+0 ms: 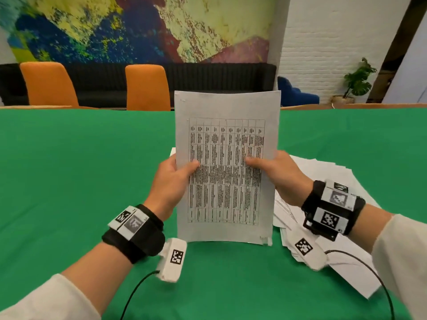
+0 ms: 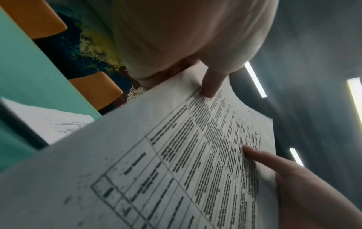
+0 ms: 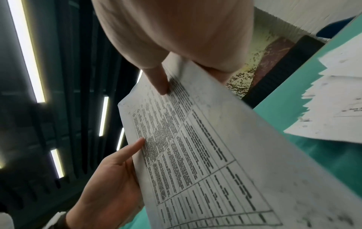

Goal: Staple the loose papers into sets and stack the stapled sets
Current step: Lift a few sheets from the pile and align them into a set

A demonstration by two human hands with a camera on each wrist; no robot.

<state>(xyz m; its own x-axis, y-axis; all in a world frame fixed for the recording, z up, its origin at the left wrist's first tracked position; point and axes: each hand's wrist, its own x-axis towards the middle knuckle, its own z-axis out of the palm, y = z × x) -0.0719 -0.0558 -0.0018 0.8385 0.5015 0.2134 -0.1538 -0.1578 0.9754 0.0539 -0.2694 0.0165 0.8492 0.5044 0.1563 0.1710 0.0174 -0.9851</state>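
Note:
I hold a thin set of printed sheets (image 1: 225, 172) upright over the green table (image 1: 80, 181), with a text table facing me. My left hand (image 1: 182, 168) grips its left edge, thumb on the front and fingers behind. On the right edge, my right hand (image 1: 262, 165) grips the same way. The lower edge sits at or just above the cloth, and its bottom right corner shows slightly offset sheets. The left wrist view shows the sheets (image 2: 176, 155) under my left thumb (image 2: 210, 88). In the right wrist view my right thumb (image 3: 161, 83) presses the sheets (image 3: 215, 155).
A spread pile of loose papers (image 1: 323, 179) lies on the cloth to the right, under my right wrist; it also shows as papers (image 2: 58, 124) and papers (image 3: 336, 100). Two orange chairs (image 1: 147, 86) stand beyond the far edge. Cables trail from both wrist cameras.

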